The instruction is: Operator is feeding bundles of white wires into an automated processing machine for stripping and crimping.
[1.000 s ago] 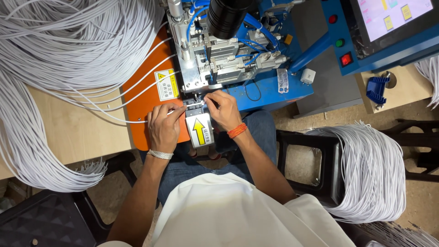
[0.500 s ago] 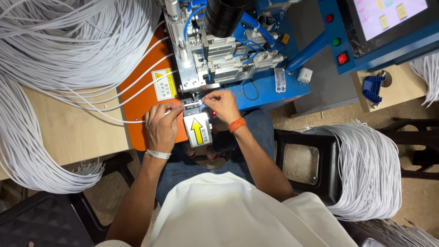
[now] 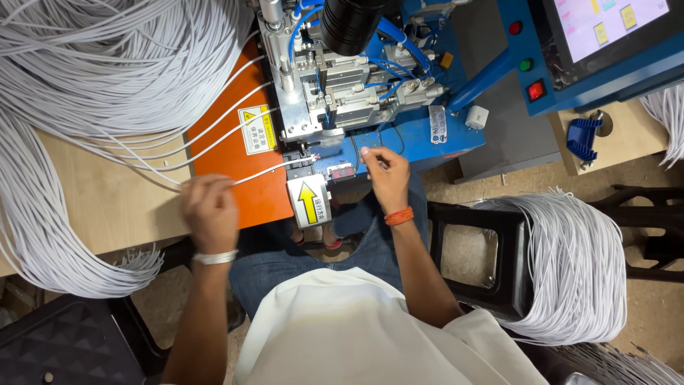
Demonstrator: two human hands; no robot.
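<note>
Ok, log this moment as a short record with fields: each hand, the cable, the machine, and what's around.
left hand: pinching a white cable over the orange plate
right hand: raised in front of the blue machine, fingertips pinched; what they hold cannot be made out
cable: runs from the left hand to the machine's metal head
left side: big bundle of white cables on the wooden table
right side: white cables draped over a black stool

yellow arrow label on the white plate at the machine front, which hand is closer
Right. The right hand is just right of the yellow arrow label; the left hand is farther left over the orange panel.
</note>
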